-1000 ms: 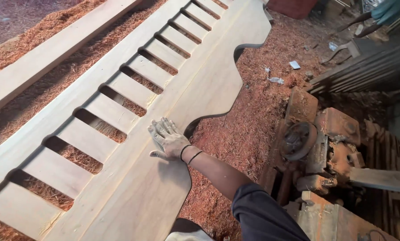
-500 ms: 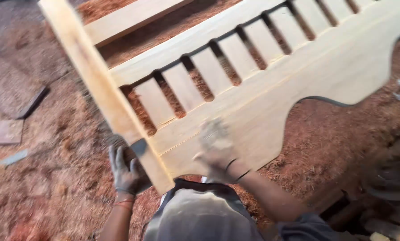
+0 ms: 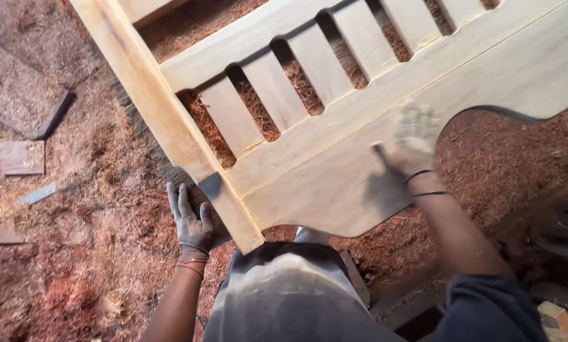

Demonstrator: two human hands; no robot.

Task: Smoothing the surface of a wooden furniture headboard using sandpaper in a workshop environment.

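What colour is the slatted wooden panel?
Pale, unfinished tan wood; the wooden panel shows best in the head view.

Slatted wooden panel runs across upper frame, pale, curved cutout at right edge. Left hand, dusty, grips panel's corner post at lower centre-left. Right hand, blurred, lies flat on broad board, centre-right. Reddish sawdust covers floor. Wood offcuts at left edge.

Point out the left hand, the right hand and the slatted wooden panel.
left hand (image 3: 194, 221), head view, back of hand.
right hand (image 3: 412, 140), head view, blurred back of hand.
slatted wooden panel (image 3: 322, 171), head view, broad lower board.
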